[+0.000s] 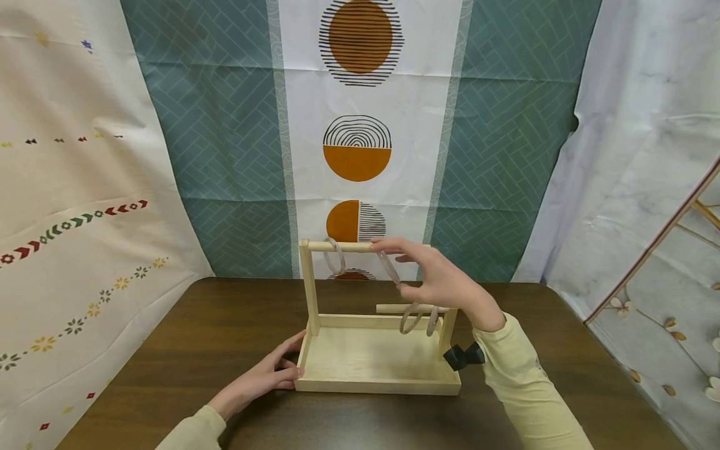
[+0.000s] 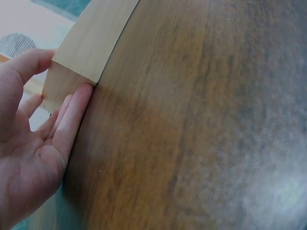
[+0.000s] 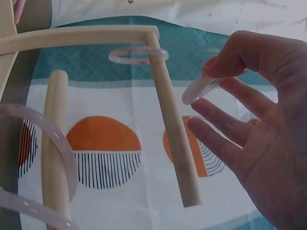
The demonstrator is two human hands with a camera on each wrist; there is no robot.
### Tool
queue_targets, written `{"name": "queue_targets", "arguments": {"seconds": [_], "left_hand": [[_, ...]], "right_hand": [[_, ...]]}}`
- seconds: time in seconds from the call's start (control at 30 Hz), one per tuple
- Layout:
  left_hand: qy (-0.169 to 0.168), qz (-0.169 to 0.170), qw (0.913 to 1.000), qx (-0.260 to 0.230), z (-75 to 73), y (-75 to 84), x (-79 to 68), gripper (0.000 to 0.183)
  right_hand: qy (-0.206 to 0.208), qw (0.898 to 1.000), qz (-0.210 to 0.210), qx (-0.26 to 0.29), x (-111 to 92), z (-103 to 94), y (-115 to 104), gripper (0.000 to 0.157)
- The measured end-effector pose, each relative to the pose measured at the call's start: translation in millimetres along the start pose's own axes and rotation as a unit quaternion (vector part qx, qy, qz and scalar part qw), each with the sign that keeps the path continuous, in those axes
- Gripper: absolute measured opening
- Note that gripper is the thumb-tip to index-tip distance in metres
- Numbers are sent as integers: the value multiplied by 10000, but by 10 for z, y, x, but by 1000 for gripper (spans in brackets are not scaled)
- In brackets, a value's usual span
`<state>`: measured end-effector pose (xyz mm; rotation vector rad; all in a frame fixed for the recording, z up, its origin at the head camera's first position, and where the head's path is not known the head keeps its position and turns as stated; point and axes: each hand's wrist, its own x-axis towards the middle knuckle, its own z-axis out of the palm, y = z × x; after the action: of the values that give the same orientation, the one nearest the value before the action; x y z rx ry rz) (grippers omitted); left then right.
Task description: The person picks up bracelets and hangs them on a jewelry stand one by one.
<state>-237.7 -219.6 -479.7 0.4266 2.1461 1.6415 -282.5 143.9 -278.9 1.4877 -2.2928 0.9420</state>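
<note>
A pale wooden stand [image 1: 378, 387] has a shallow tray base, a post at each side and two horizontal bars. My left hand [image 1: 261, 380] rests against the tray's left end, fingers mostly straight along its side and corner. My right hand [image 1: 444, 278] pinches a translucent pale bangle [image 3: 204, 88] between thumb and fingers. In the right wrist view that bangle appears beside the upper bar [image 3: 175, 124], near its free end, not around it. Another bangle [image 1: 334, 256] hangs on the upper bar near the left post. Two more bangles [image 1: 410, 319] hang on the lower bar [image 1: 388, 308].
The stand sits on a dark brown wooden table [image 1: 225, 312]. A patterned cloth [image 1: 360, 100] hangs behind it, with pale cloths at both sides. A black device [image 1: 464, 357] shows at my right wrist, by the right post.
</note>
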Motion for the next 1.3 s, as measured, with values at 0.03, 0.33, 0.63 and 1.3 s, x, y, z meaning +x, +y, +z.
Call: {"name": "queue_targets", "arguments": {"seconds": [0.03, 0.33, 0.63, 1.3], "left_hand": [[5, 2, 10000, 3, 0, 0, 1, 81], [6, 1, 10000, 7, -4, -1, -7, 80], [-14, 13, 10000, -8, -2, -3, -12, 81], [41, -18, 10000, 74, -5, -8, 4, 81]], "right_hand": [[15, 10000, 15, -3, -8, -16, 3, 70], [156, 9994, 322, 4, -94, -118, 31, 74], [624, 9973, 352, -178, -199, -228, 121, 75], [1303, 9848, 570, -997, -399, -410, 283, 77]]}}
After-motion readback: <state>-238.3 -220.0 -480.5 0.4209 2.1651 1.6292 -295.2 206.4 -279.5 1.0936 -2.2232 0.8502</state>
